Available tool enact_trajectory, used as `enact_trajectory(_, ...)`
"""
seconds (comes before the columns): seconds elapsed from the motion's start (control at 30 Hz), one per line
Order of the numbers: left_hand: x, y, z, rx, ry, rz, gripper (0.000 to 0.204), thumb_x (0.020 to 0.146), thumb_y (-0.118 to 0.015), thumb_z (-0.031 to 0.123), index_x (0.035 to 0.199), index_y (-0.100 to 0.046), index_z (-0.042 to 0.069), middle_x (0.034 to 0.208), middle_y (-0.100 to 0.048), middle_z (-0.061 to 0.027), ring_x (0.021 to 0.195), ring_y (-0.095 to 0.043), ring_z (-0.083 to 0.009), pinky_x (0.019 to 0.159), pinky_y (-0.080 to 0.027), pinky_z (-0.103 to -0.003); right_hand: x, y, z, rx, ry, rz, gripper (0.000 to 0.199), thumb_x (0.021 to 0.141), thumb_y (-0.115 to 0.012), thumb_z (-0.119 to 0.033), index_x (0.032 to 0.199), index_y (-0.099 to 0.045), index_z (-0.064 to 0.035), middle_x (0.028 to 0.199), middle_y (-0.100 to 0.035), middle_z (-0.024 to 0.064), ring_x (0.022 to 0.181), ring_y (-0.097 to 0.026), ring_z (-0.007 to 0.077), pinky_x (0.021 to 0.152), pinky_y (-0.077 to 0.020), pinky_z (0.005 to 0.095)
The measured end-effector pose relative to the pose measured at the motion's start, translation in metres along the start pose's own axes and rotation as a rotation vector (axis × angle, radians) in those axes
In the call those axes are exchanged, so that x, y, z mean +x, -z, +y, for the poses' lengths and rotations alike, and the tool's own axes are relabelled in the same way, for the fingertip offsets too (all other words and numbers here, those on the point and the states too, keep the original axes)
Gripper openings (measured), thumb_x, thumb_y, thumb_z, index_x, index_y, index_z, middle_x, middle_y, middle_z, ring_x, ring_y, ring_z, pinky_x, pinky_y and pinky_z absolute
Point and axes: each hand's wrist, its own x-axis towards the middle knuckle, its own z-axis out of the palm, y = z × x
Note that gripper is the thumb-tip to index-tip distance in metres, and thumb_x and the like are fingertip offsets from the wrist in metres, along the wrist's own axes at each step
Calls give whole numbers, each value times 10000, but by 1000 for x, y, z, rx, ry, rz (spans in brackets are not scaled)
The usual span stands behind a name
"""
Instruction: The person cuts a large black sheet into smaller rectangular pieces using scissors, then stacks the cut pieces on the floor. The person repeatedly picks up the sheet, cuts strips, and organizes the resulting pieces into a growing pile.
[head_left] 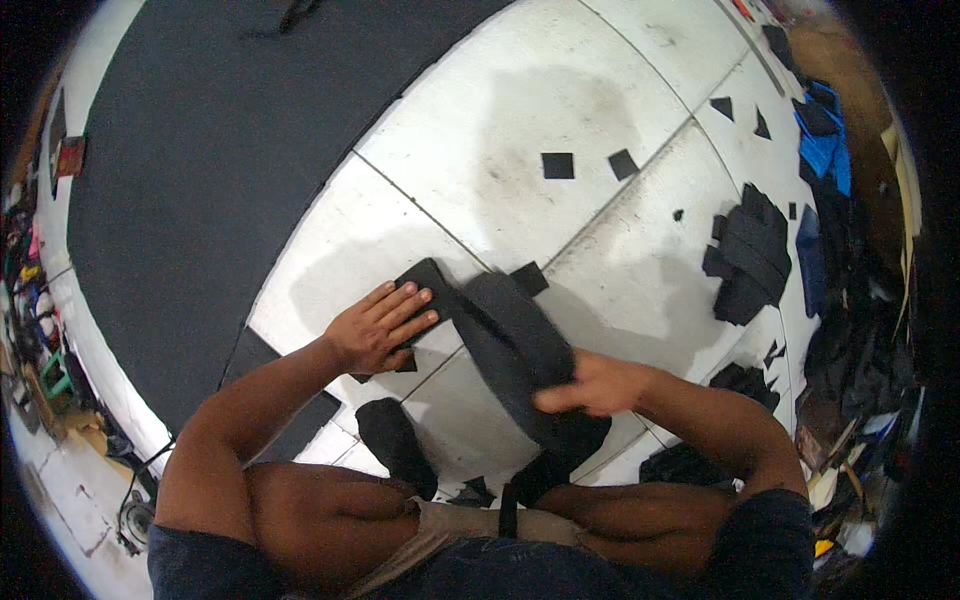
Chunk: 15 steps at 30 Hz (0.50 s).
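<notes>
A long strip of black sheet material (490, 355) lies in front of me, bent back on itself in a loop at its right part. My left hand (378, 328) rests flat on the strip's far left end, its fingers stretched and slightly spread. At the bent part, my right hand (600, 384) is closed round the strip, thumb on the near side and the other fingers mostly hidden behind it. A small black piece (530, 279) shows just beyond the loop, and another dark scrap (405, 362) sits under my left hand's edge.
A large black sheet (220, 150) covers the white tiled floor (440, 130) at the left. Two small black squares (558, 165) lie ahead. Black cut pieces are stacked (755, 250) at the right, near a blue bag (825, 145). Mixed clutter (45, 310) lines the far left.
</notes>
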Motion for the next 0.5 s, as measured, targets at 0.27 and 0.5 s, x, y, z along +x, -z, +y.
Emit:
enact_trajectory(0.27,-1,-8,-4,-114,-101,178,732,844,-651,379,1472,-353,151,1540,-306,-142,1412,-311,-314,1173,-236,-466,-34,37,20,277,-6,7,541,862,-729,-184,1321,-495,-16,1224,-613,126,1105,-598,240,974,-473,403)
enact_trajectory(0.5,0,-7,-5,-71,-135,177,707,868,-627,411,1466,-357,147,1554,-273,-138,1426,-280,-311,1180,-227,-461,-38,38,47,70,-1,3,520,886,-708,-239,1306,-506,-9,1202,-619,105,1079,-598,231,961,-473,394)
